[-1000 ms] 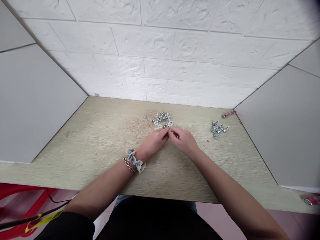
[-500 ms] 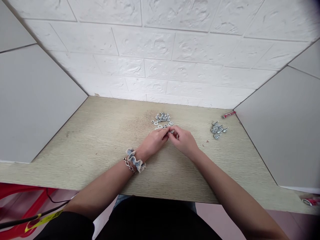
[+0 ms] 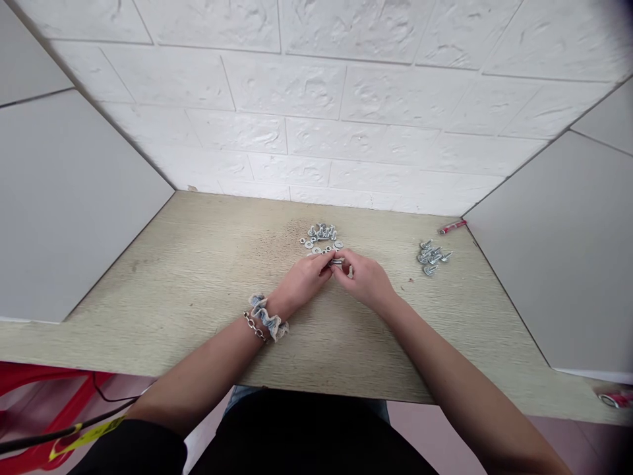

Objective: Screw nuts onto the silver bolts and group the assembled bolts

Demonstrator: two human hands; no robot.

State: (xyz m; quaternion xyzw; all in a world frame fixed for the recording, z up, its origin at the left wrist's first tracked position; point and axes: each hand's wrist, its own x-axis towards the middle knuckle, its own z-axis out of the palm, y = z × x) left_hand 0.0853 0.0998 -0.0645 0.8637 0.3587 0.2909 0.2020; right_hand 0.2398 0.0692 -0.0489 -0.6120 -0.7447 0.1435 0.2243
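My left hand (image 3: 307, 276) is closed, its thumb and fingers pinching a small silver bolt (image 3: 337, 262) whose shank points to the right. Facing it, my right hand (image 3: 363, 277) has its thumb and forefinger curled around the bolt's free end; whether a nut or washer is between those fingertips is too small to see. Just beyond my fingertips lie loose washers (image 3: 316, 251) and nuts (image 3: 328, 249), partly covered by my left hand. A cluster of bolts (image 3: 322, 231) stands behind them.
On the right of the wooden table (image 3: 198, 264) sits a pile of bolts with washers on them (image 3: 432, 256). A red tube-like object (image 3: 452, 227) lies by the right grey panel (image 3: 564, 244). A white brick wall (image 3: 316, 138) closes off the back.
My right fingertips have shifted slightly and opened a little, so more of the bolt's shank shows between my hands. My left hand stays in place.
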